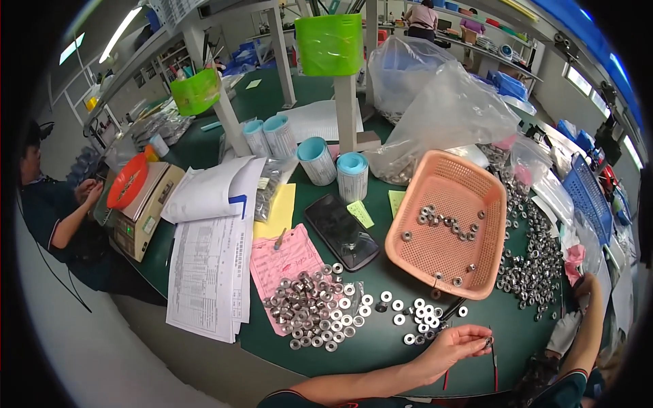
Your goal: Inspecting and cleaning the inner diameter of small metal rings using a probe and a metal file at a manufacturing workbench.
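My left hand (pixel 457 348) reaches in from the lower edge over the front of the table. Its thumb and fingertips pinch a small metal ring (pixel 488 342). Just below are two thin tools with red handles, one (pixel 496 372) under the fingertips and another (pixel 446 378) by the wrist. Loose silvery rings (pixel 427 314) lie behind this hand. At the far right, my right hand (pixel 585 285) is beside a pink cloth (pixel 575 258) and clear plastic; its fingers are mostly hidden. A larger heap of metal rings (pixel 534 272) spreads to its left.
An orange basket (pixel 396 238) holds several rings. Another ring pile (pixel 306 306) covers pink paper (pixel 272 255). A black phone (pixel 340 231), paper sheets (pixel 204 272), blue-topped rolls (pixel 316 160), plastic bags (pixel 435 112) and shelf posts (pixel 345 115) stand farther back. A person (pixel 58 211) sits left by a scale (pixel 139 228).
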Available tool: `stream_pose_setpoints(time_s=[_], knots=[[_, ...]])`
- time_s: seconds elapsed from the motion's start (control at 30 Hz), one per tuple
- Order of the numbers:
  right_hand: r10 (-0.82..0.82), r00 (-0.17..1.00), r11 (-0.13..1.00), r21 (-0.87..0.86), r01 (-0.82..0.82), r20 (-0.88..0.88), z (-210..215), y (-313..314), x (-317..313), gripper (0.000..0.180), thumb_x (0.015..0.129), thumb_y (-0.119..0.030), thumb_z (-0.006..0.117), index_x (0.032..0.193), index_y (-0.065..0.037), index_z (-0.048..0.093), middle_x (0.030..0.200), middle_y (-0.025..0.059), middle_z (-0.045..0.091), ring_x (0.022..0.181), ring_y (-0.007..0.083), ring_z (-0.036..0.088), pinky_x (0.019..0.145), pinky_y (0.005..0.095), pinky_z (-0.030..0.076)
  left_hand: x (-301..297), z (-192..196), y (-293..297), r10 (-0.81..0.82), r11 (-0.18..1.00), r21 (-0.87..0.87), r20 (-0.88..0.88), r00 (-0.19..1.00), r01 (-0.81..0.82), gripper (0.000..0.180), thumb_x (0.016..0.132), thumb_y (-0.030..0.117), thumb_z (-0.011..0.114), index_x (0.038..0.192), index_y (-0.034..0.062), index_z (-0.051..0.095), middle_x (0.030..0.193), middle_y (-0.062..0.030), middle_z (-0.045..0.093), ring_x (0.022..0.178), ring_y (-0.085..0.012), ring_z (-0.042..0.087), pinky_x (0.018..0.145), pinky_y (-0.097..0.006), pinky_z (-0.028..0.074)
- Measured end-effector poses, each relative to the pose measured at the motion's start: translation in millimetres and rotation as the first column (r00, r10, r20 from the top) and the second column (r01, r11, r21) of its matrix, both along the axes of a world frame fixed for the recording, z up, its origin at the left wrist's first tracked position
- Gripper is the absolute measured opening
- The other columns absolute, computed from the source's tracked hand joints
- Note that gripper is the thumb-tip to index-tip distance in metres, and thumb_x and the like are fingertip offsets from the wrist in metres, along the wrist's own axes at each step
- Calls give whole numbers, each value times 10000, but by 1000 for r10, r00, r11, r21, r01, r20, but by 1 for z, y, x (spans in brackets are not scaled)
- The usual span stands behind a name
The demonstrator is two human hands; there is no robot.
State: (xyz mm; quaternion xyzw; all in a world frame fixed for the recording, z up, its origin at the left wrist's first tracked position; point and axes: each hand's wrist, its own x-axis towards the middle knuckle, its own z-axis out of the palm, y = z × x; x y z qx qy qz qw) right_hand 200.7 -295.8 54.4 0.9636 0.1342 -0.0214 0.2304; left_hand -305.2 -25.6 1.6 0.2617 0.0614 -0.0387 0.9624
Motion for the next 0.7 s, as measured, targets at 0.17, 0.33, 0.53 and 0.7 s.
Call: stream_pose_setpoints(time_s=[0.17,0.33,0.53,0.7], knots=[[349,798,919,-14,-393,491,99,26,-20,334,653,-194,671,872,-21,487,935,189,582,848,353,556,677,454,449,-9,28,10,82,986,134,156,984,-103,267,873,45,523,1127,-32,498,1045,-56,566,948,-108,565,863,-221,450],[817,521,254,656,-711,248,120,408,-279,203,736,-163,543,732,21,628,705,207,607,653,344,597,629,399,473,-35,28,52,352,861,291,251,902,-417,273,862,-39,485,1135,-52,485,1101,-114,555,1003,-162,561,898,-250,439],[784,605,417,605,-678,138,38,590,-291,310,681,-239,611,894,-15,644,927,176,635,880,315,616,783,389,494,-25,9,46,469,879,78,47,882,-471,263,878,10,488,1134,-51,486,1079,-123,571,968,-171,576,858,-258,445],[661,748,620,596,-510,-48,10,641,-294,461,701,-330,632,1060,-42,605,1106,164,584,1030,288,569,845,378,471,-35,23,45,545,833,-48,-100,832,-551,240,869,63,532,1101,3,527,923,-48,598,815,-110,566,727,-206,443]])
